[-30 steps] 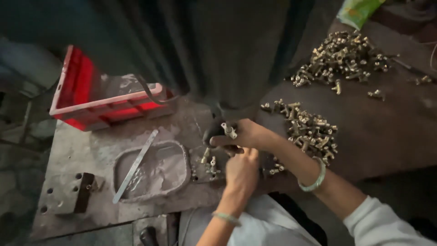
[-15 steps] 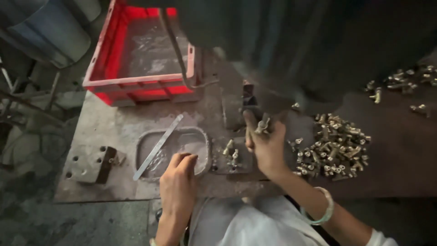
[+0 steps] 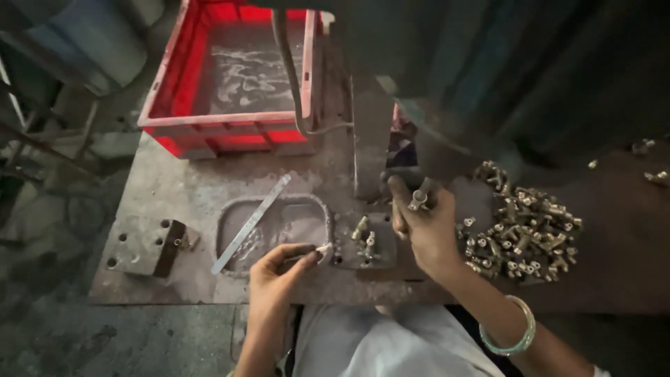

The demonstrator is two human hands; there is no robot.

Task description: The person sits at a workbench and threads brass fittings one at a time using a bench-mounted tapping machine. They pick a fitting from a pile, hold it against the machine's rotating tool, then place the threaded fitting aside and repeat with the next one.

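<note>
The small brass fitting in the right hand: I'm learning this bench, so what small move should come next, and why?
Probably lower the small brass fitting onto the grey metal fixture block, where two similar pieces stand. The right hand pinches it just above, under the dark press column; the left hand holds a small brush-like tool beside the block.

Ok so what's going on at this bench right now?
A person sits at a grimy metal workbench under a dark machine. The right hand holds a small brass fitting up near the machine's tooling, beside a pile of similar brass fittings. The left hand pinches a small whitish piece at the edge of a shallow metal tray with a flat metal strip lying across it. A few fittings stand on a small fixture plate. A red plastic crate sits behind.
</note>
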